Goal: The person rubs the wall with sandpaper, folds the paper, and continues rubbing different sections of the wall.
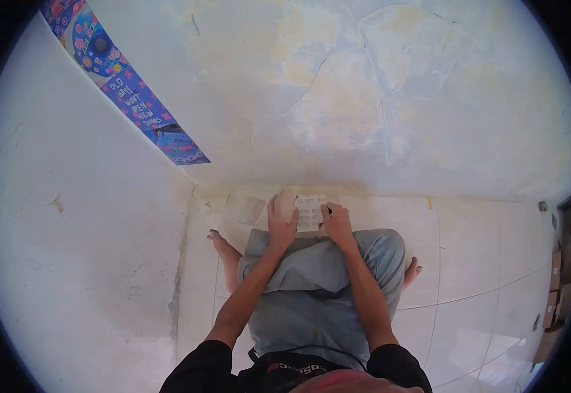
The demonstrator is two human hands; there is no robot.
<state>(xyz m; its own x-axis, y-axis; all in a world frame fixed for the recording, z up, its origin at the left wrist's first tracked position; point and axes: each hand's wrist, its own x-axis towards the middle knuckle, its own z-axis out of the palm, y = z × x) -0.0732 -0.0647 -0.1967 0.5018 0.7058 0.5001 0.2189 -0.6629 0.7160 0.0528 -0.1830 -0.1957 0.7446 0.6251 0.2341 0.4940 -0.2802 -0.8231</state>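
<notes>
I sit cross-legged on a white tiled floor facing a wall. A small sheet of paper (311,211) with dark handwritten lines lies on the floor just past my knees. My left hand (281,220) rests flat on the paper's left edge, fingers spread. My right hand (335,221) sits at the paper's right edge, closed around a thin dark pen (329,210) whose tip touches the sheet. My grey-blue trousers (318,288) fill the space below the hands.
A blotchy cracked wall (364,98) rises right behind the paper. A blue flowered banner (135,98) with white lettering hangs at the corner on the left. Stacked cardboard boxes (561,288) stand at the far right. My bare feet (223,249) stick out beside my knees.
</notes>
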